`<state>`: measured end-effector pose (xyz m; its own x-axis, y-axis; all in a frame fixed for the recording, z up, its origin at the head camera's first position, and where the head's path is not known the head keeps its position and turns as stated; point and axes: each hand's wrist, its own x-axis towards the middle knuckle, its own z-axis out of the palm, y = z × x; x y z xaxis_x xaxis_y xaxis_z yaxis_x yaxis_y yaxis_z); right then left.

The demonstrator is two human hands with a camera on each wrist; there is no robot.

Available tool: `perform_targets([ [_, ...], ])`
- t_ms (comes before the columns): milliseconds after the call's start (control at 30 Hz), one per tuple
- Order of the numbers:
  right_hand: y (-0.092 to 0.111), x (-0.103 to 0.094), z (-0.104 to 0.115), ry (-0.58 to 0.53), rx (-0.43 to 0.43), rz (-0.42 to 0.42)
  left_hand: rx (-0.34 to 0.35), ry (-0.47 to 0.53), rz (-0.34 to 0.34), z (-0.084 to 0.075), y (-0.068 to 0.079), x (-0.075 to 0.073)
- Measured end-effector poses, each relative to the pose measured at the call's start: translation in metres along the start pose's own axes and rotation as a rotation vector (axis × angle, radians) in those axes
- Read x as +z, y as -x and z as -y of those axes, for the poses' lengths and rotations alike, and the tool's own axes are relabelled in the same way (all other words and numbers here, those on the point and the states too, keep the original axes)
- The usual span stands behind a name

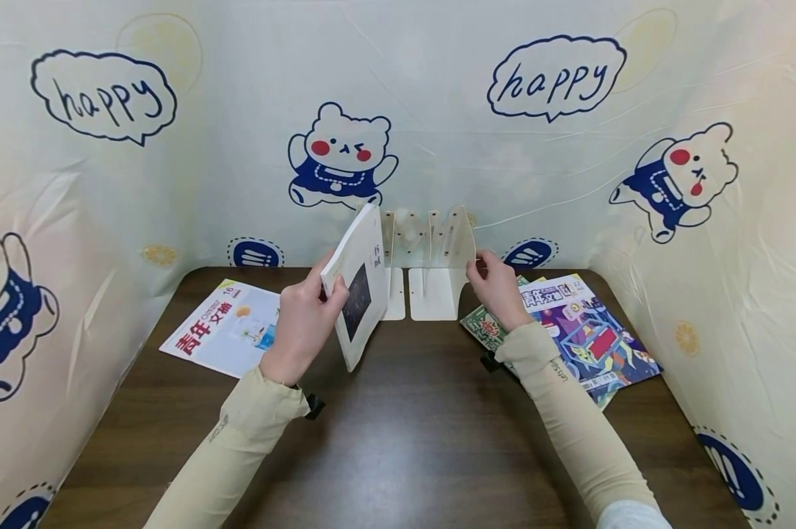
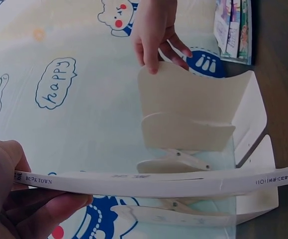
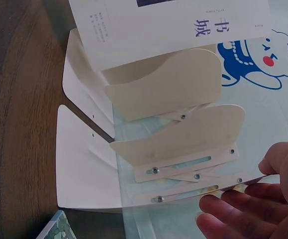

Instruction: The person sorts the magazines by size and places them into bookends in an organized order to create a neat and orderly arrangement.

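Observation:
My left hand [image 1: 305, 316] grips a thin white magazine [image 1: 361, 286] by its near upper edge, thumb on the cover side. The magazine stands upright and tilted, its cover bearing a dark picture; its spine [image 2: 134, 184] runs across the left wrist view. In front of it is a cream-white expandable bookend [image 1: 434, 297] with several upright dividers and two base plates. In the head view the magazine overlaps the bookend's left part. My right hand [image 1: 500, 290] pinches the outer edge of the right end panel [image 3: 181, 201] between thumb and fingers.
A white magazine with red lettering [image 1: 213, 330] lies flat at the left of the dark table [image 1: 398, 441]. Several colourful magazines [image 1: 596, 338] are stacked at the right, partly under my right forearm. A printed curtain [image 1: 438, 88] hangs round the back and sides.

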<state>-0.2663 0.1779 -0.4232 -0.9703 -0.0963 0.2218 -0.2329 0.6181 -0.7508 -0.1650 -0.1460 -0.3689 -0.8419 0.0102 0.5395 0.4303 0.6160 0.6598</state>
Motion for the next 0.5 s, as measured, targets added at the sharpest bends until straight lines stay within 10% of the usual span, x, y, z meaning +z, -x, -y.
perform_targets([
  [500, 0.001, 0.000, 0.001, -0.013, -0.006, 0.002, 0.080, -0.046, -0.094, 0.012, -0.018, 0.021],
])
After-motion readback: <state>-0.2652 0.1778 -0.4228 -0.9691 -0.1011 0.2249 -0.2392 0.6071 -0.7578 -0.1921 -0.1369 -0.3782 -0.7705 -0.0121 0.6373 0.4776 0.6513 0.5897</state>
